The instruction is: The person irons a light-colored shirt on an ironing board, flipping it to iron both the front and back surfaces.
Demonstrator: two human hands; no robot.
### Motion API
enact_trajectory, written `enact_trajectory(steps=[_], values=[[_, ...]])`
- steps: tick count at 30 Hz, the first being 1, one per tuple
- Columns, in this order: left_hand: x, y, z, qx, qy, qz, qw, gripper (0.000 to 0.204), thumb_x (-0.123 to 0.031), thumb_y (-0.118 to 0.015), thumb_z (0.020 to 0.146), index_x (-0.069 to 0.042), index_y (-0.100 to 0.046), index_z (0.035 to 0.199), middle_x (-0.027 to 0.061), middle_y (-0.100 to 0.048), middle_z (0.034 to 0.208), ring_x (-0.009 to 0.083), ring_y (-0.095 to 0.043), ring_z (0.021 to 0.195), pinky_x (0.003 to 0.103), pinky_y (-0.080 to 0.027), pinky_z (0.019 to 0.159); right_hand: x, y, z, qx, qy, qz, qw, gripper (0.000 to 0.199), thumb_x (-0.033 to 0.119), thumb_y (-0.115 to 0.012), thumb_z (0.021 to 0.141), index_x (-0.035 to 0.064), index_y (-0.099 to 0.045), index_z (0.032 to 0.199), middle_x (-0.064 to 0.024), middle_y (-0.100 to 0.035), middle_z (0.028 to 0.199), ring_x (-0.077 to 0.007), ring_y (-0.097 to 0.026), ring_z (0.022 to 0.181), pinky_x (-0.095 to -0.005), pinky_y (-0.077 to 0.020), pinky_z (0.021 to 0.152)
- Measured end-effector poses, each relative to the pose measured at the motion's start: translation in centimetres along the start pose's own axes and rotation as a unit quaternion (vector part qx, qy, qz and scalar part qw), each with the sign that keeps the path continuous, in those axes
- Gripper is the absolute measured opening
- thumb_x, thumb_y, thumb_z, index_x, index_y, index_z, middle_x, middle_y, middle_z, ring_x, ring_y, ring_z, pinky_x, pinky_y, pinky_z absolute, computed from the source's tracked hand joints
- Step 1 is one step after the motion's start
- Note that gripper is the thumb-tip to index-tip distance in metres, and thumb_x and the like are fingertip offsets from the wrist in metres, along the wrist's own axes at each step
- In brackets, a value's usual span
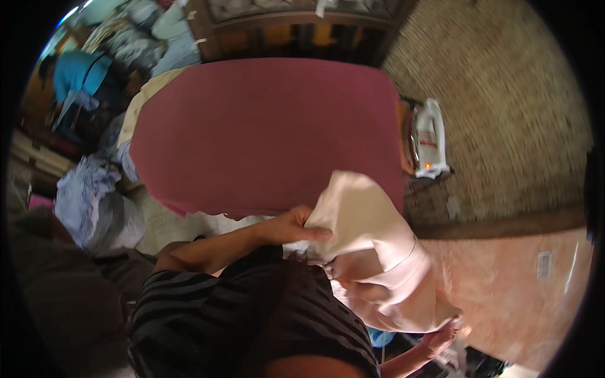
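Observation:
My left hand (296, 228) is closed on one end of a pale peach piece of cloth (394, 264), thumb on top, beside the near edge of the ironing board. Lower right, my right hand (443, 337) grips the cloth's other end. Between them it hangs in loose folds, and its upper part overlaps the near right corner of the board. Whether it is a shirt, trousers or something else I cannot tell. A maroon cover (265, 132) lies over the ironing board. At its right end rests a white iron (430, 142) with a small orange light glowing.
Bluish clothes (88, 195) are heaped on the left beside a plastic bag (116, 220). More cloth (132, 41) is piled at far left, near a person in a blue top (82, 72) bending over. A dark wooden cabinet (296, 34) stands behind the board. A textured wall (498, 113) rises at right.

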State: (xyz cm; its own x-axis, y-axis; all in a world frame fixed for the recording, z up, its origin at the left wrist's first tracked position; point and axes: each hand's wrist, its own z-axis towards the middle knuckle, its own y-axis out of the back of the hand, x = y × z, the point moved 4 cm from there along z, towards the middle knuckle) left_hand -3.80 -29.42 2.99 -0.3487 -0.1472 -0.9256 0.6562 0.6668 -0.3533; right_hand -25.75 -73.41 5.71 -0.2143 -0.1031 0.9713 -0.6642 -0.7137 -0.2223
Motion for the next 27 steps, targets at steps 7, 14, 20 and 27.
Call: enact_trajectory(steps=[7,14,20,27], values=[[-15.0,4.2,-11.0,-0.061,-0.355,-0.195,0.912,0.036,-0.013,-0.068,0.093,-0.001,-0.059,0.125,0.0077,-0.067,0.116,0.0167,-0.064,0.106,0.033,-0.05,0.094,12.1,-21.4,6.7,0.45,0.034,0.191,0.872,0.054,0.03,-0.062,0.096,0.0008,-0.046,0.139,-0.0185,-0.06,0.127,-0.0287,-0.064,0.106,-0.0447,-0.0576,0.087],[-15.5,8.3,-21.4,-0.246,-0.4,-0.107,0.877,0.041,-0.012,-0.065,0.092,-0.001,-0.056,0.131,0.0101,-0.066,0.12,0.0198,-0.062,0.111,0.036,-0.05,0.095,7.9,-35.3,5.8,0.248,0.053,-0.029,0.967,0.051,0.038,-0.058,0.098,-0.0025,-0.053,0.129,-0.016,-0.062,0.117,-0.0235,-0.064,0.101,-0.0378,-0.0566,0.085],[-24.4,15.1,-30.6,-0.284,-0.562,-0.064,0.774,0.044,-0.009,-0.057,0.096,0.003,-0.048,0.137,0.0173,-0.062,0.127,0.0271,-0.064,0.113,0.041,-0.053,0.097,12.6,-59.8,4.0,0.478,0.212,-0.028,0.852,0.043,0.02,-0.056,0.099,-0.0071,-0.057,0.132,-0.0187,-0.064,0.125,-0.0232,-0.064,0.113,-0.0332,-0.0505,0.098],[-35.4,26.6,-54.1,-0.486,-0.588,0.04,0.645,0.046,-0.012,-0.064,0.093,0.0,-0.049,0.134,0.0159,-0.06,0.129,0.0263,-0.06,0.118,0.041,-0.052,0.098,22.1,-83.9,12.5,0.716,0.007,0.089,0.693,0.043,0.033,-0.058,0.098,-0.0018,-0.062,0.123,-0.0129,-0.07,0.113,-0.0234,-0.069,0.097,-0.0361,-0.0579,0.083]])
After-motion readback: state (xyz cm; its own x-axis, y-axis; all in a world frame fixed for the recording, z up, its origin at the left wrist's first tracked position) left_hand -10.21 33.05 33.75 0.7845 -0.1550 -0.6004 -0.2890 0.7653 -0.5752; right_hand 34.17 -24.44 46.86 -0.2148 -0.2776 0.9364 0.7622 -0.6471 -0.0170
